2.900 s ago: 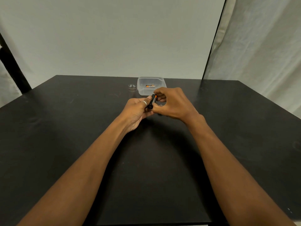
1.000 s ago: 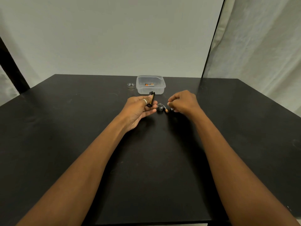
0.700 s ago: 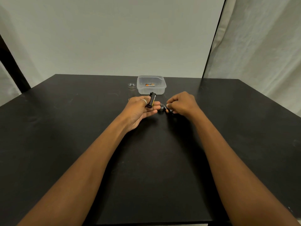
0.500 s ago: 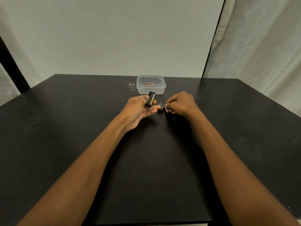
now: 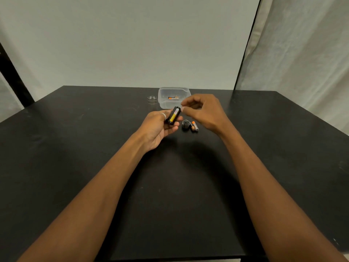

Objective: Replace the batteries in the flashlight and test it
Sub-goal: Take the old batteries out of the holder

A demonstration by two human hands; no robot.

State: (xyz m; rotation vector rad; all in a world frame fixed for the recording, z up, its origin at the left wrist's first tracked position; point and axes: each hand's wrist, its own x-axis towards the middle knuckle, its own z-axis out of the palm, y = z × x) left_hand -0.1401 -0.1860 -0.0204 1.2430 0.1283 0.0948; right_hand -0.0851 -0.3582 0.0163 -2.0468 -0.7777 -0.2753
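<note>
My left hand (image 5: 158,127) holds a black battery holder (image 5: 173,115) tilted upright above the table, with a yellow battery showing in its side. My right hand (image 5: 203,112) hovers just right of the holder's top end, thumb and forefinger curled close together with nothing visible between them. On the black table (image 5: 94,148), below my right hand, lie the flashlight's black end cap (image 5: 186,124) and two loose batteries (image 5: 194,126) side by side, with orange and grey ends.
A clear plastic tub (image 5: 166,93) stands at the far middle of the table with orange and black batteries (image 5: 172,97) inside. A small silver threaded ring (image 5: 152,97) sits left of it. A pale curtain hangs at the right.
My right hand has lifted off the table, leaving the loose batteries by the cap, and moved up-left to the holder's top. My left hand has turned the holder so the yellow battery shows.
</note>
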